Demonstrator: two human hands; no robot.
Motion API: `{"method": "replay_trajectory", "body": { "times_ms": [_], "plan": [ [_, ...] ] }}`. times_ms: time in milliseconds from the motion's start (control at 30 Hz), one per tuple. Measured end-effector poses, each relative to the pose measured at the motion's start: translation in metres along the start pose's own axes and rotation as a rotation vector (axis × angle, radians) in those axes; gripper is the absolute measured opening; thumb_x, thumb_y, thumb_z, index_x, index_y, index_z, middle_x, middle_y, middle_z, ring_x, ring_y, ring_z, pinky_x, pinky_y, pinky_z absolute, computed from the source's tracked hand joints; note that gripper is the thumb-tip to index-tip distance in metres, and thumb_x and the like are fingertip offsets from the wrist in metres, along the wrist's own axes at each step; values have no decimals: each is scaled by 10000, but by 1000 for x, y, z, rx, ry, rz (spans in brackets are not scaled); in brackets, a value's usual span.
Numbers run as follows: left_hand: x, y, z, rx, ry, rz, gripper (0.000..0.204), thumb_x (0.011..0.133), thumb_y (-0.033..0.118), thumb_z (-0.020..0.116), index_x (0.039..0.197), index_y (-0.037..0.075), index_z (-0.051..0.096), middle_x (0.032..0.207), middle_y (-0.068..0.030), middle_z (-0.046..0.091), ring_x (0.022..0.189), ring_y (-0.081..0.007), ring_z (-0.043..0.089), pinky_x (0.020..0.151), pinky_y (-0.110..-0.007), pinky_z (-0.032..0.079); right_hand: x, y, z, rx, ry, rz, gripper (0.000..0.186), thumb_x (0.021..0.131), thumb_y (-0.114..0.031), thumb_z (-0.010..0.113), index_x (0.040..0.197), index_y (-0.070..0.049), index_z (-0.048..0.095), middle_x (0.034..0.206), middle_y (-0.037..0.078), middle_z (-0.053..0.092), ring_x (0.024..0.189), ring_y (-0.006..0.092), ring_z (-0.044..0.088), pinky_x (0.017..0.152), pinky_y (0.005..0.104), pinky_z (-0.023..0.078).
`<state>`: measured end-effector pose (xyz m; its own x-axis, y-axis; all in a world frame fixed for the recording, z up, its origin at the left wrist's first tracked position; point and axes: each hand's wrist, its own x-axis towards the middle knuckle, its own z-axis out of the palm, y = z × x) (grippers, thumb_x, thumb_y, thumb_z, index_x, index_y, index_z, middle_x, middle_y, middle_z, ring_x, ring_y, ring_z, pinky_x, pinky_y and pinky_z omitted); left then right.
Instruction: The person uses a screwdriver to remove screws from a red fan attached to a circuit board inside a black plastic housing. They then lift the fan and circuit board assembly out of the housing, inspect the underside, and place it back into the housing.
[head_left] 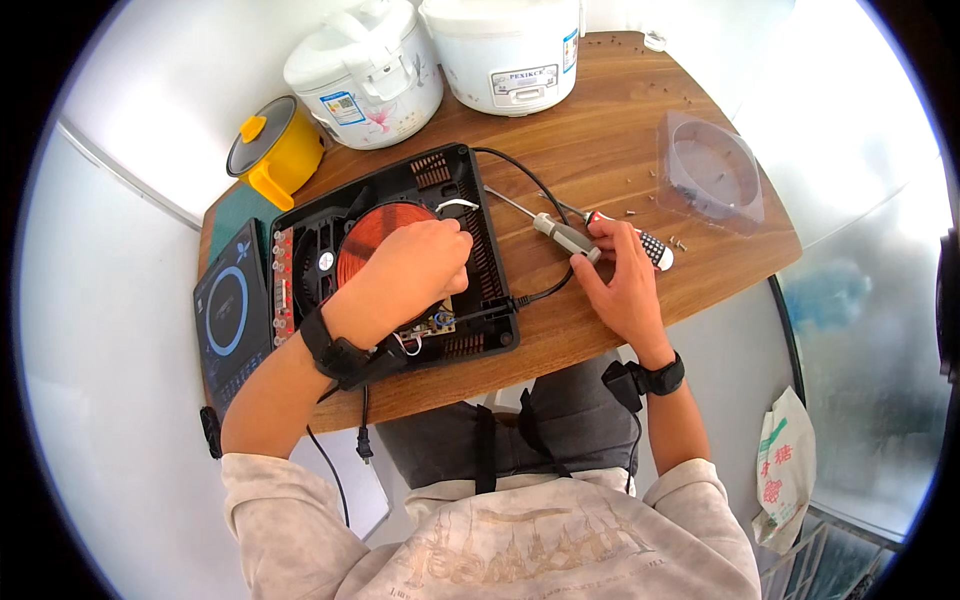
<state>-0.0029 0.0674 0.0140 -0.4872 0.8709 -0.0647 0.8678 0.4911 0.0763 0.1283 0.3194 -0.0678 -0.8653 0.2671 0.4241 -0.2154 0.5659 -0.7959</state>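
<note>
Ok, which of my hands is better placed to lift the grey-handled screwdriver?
Your right hand, most likely: it's right at the handle end of the grey-handled screwdriver, while your left hand is over the copper coil, farther away.

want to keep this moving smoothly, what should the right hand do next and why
Probably close fully around the grey screwdriver and lift it: the right hand is already at its handle end, while the left hand is over the copper coil in the open black housing.
</note>
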Motion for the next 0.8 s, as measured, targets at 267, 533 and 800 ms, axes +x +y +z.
{"method": "replay_trajectory", "body": {
  "times_ms": [267, 533, 800],
  "plan": [
    [-18, -5, -19, -66, 89, 6, 350, 876, 245, 771, 1164, 77, 665, 1385, -174, 542, 1303, -378, 540, 1066, -447, 489, 2, -2, 0, 42, 30, 37, 369, 897, -103, 773, 1193, 5, 581, 1117, 145, 648, 957, 290, 681, 874, 377, 544],
    [-31, 0, -19, -74, 56, -26, 548, 843, 320, 819, 1308, 109, 619, 1464, -192, 501, 1347, -389, 524, 1123, -462, 469, 1, 0, 0, 44, 31, 54, 341, 900, -98, 760, 1176, 8, 590, 1097, 143, 666, 946, 276, 678, 865, 368, 546],
    [-40, -9, -30, -95, 44, -289, 594, 902, 402, 763, 1404, 142, 582, 1473, -182, 483, 1351, -391, 516, 1107, -469, 471, 1, 2, 0, 41, 33, 55, 336, 903, -88, 752, 1186, -3, 592, 1094, 136, 667, 950, 262, 674, 861, 358, 547]
  ]
}}
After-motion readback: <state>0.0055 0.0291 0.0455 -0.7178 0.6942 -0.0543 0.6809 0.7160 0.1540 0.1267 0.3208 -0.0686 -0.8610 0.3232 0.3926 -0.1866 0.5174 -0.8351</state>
